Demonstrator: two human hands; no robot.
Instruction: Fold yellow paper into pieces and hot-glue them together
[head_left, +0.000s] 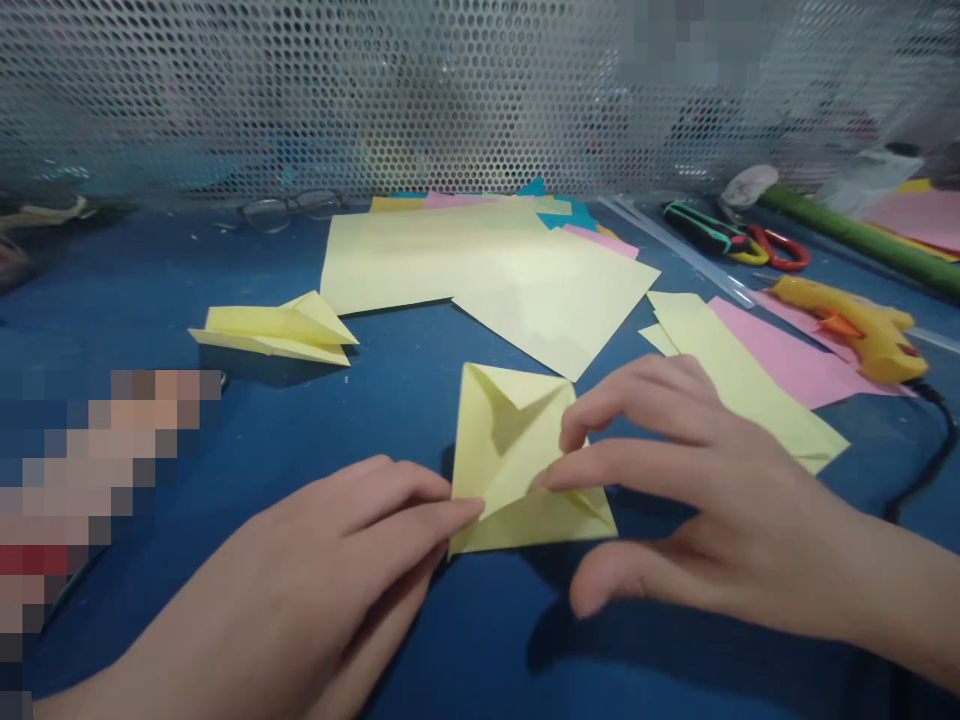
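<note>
"Once you had counted, what lay there?"

"One folded yellow paper (501, 450) just below the frame's centre, one plane-like paper shape (262, 332) to its upper left, and one glue gun (874, 330) at the right."

"What touched it?"

"The left hand (322, 555) had its fingers close together, one tip on the lower-left edge; whether it pinched, I couldn't tell. The right hand (727, 500) was spread wide, two fingertips touching the right side, gripping nothing."

"Any room?"

"Bare blue table (480, 655) showed at the bottom centre; the upper-right corner came close beside a pale sheet (555, 300)."
</note>
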